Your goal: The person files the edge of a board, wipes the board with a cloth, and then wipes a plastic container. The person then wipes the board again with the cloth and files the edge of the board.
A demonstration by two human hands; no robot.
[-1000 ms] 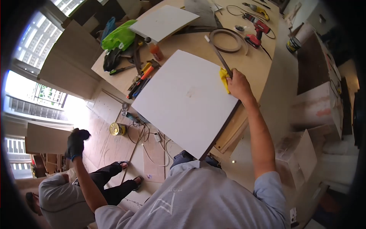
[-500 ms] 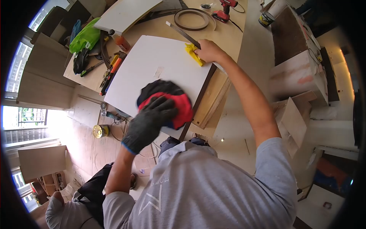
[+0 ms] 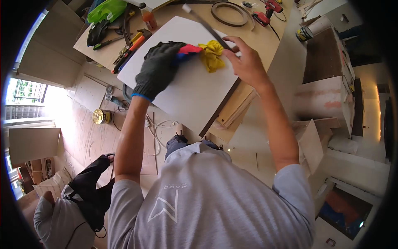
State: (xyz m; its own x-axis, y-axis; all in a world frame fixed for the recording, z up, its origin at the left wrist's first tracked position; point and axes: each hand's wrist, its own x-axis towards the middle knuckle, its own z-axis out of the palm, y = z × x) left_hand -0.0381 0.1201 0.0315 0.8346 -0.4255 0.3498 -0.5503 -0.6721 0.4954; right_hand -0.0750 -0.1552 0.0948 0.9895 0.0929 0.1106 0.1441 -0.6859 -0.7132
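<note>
My left hand (image 3: 155,72), in a dark knitted glove with a blue cuff, is closed on a black, red and blue cloth (image 3: 188,51) over the white board (image 3: 195,91). Much of the cloth is hidden under the glove. My bare right hand (image 3: 247,62) pinches a long, narrow dark strip (image 3: 207,27) between thumb and fingers at the board's right side. The strip slants away toward the far left, its pale end slightly blurred. A crumpled yellow cloth (image 3: 212,57) sits between my hands, close to my right thumb. Dark edging (image 3: 219,108) runs along the board's near right side.
A coil of edging (image 3: 230,14) and a red cordless drill (image 3: 267,13) lie at the table's far side. Left of the board are a bottle (image 3: 148,17) and hand tools (image 3: 130,50). A tin (image 3: 102,116) and cables are on the floor. Another person (image 3: 76,207) is at lower left.
My left hand has moved forward with the multicoloured cloth, toward the yellow cloth. The yellow cloth now lies more spread out beside my right fingers. The view has shifted.
</note>
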